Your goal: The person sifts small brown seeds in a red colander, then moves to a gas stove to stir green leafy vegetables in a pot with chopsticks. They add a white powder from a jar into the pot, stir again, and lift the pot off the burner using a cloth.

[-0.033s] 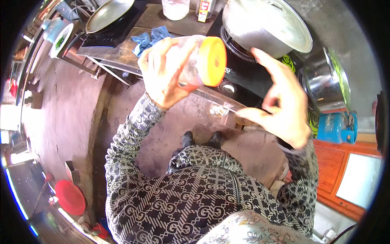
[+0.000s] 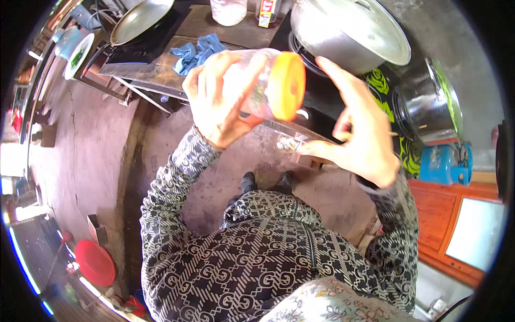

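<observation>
A clear plastic jar with an orange-yellow lid is tilted on its side, the lid toward the right. My left hand wraps round the jar's body and holds it up over the front edge of the counter. What the jar holds is hard to make out. Just right of the lid, my right hand hovers with thumb and fingers spread, touching nothing. Behind it a large lidded metal pot sits on the black gas stove.
A blue cloth lies on the wooden counter, near a frying pan and a white-filled container. To the right stand a steel pot, a blue gas cylinder and an orange wooden cabinet. A red basin is at lower left.
The jar's lid has shifted slightly right. My right hand has moved a little left and up, closer to the lid, fingers still spread.
</observation>
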The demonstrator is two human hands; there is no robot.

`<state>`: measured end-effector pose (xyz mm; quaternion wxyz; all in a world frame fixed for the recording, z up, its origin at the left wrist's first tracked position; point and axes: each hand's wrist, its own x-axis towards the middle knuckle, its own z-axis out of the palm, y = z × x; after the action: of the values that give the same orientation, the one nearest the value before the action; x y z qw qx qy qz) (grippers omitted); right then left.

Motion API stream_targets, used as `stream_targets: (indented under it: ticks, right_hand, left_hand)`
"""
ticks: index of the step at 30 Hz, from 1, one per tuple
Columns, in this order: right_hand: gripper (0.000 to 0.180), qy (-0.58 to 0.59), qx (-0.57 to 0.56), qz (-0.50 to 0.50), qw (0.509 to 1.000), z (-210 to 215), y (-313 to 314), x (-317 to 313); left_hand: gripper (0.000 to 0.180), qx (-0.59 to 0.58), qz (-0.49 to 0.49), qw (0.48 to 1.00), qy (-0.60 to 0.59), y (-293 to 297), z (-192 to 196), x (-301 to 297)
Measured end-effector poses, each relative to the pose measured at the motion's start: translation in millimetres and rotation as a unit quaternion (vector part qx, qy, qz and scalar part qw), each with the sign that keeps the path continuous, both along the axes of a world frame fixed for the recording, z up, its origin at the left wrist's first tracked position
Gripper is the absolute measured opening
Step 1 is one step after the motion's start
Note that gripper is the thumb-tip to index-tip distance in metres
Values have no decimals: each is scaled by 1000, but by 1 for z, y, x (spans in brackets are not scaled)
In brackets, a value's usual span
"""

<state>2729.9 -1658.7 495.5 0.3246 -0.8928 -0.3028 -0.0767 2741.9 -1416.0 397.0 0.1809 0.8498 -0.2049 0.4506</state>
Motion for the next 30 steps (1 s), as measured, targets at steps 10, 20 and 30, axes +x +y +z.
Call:
stream_targets:
  ticks: [10, 20, 30]
  right_hand:
    - [95, 147, 253, -24, 956, -52, -53, 17]
    - [90, 25, 119, -86, 989, -51, -70, 11]
    - [99, -67, 8, 107, 992, -9, -92, 18]
  left_hand:
    - [107, -253, -280, 925, 36, -64, -12, 24]
    - [71, -637, -441, 552, 309, -120, -36, 22]
    - [79, -778, -356, 53, 515, -134, -33, 16]
